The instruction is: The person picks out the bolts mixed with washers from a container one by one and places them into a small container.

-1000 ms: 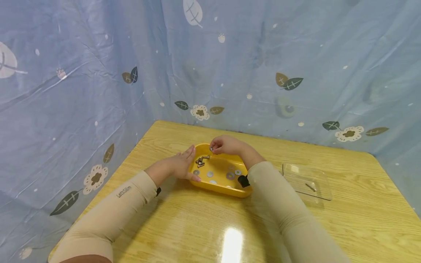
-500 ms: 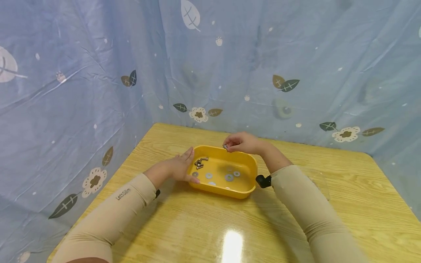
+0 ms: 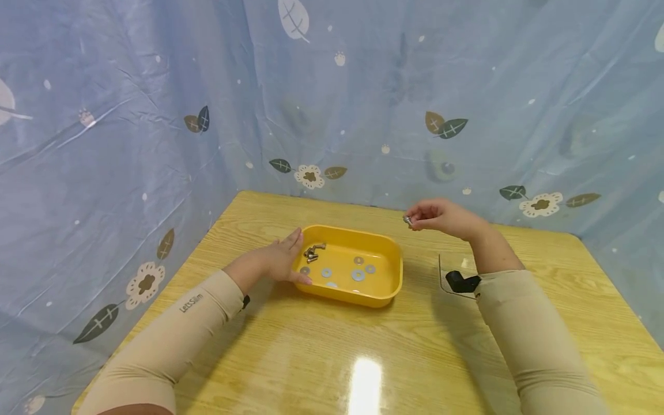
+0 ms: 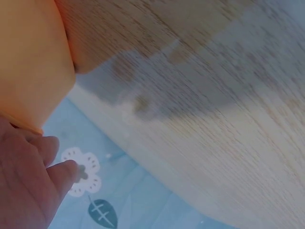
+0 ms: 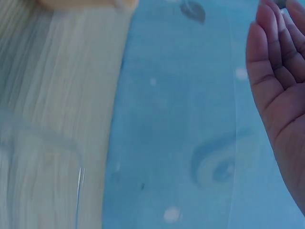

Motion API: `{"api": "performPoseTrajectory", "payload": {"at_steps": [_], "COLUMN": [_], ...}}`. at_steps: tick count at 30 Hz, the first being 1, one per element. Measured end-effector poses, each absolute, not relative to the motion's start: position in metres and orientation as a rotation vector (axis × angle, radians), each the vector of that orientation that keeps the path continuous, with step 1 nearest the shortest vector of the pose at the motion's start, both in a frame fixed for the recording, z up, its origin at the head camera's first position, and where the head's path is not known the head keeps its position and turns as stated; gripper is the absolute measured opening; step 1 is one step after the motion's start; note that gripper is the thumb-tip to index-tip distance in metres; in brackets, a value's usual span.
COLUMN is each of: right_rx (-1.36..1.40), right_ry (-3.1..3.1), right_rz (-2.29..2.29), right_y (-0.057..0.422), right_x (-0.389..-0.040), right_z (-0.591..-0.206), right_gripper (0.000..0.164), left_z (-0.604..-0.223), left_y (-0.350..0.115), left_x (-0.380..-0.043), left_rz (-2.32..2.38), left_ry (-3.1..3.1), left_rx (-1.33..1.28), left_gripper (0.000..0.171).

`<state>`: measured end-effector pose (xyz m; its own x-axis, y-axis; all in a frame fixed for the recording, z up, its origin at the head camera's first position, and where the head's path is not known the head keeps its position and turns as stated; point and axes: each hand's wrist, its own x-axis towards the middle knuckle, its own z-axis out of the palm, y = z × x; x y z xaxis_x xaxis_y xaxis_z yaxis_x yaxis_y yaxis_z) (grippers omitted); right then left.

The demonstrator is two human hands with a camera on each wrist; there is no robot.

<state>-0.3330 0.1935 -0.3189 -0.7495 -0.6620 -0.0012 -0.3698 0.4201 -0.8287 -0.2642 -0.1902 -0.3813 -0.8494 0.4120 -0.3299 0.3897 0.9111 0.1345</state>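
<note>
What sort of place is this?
Probably a sheeted-off tabletop station for small-parts handling, indoors by the look of it. Printed blue sheeting hangs around a wood-grain table, and a yellow tray on it holds loose washers and screws.

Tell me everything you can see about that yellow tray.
The yellow tray is a shallow, open-topped rectangle with rounded corners, raised walls and a smooth, slightly shiny surface that looks like plastic. It sits upright on the wood-grain table, set slightly at an angle in the head view. Inside, a small cluster of metal screws lies toward its left end, with several flat grey washers scattered over the floor. The left hand touches its left end, thumb at the near left corner.
</note>
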Motion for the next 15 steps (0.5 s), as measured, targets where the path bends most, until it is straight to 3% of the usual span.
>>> {"api": "performPoseTrajectory", "payload": {"at_steps": [15], "right_rx": [-0.626], "right_ry": [2.448], "right_rz": [-1.199], "right_y": [0.272], "right_x": [-0.336], "right_z": [-0.339], "right_gripper": [0.034], "left_z": [-0.379], "left_y": [-0.190], "left_x": [-0.264], "left_rz": [0.114], "left_ry": [2.723], "left_rx": [0.600], "left_gripper": [0.117]}}
